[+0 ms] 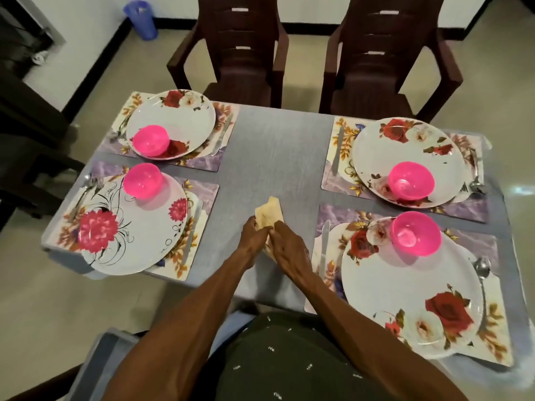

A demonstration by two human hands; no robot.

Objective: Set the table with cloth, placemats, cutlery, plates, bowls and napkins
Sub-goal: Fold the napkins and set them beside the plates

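Gripping a yellow napkin (268,216), left hand (254,236) and right hand (286,246) point it lengthwise away.

Pink bowls (150,140) on floral plates (185,123) (grey tablecloth (275,157), yellow napkin (269,214)).

A pale yellow napkin (269,214) is gripped by both hands above the grey cloth (275,157), between four placemats carrying plates and pink bowls.
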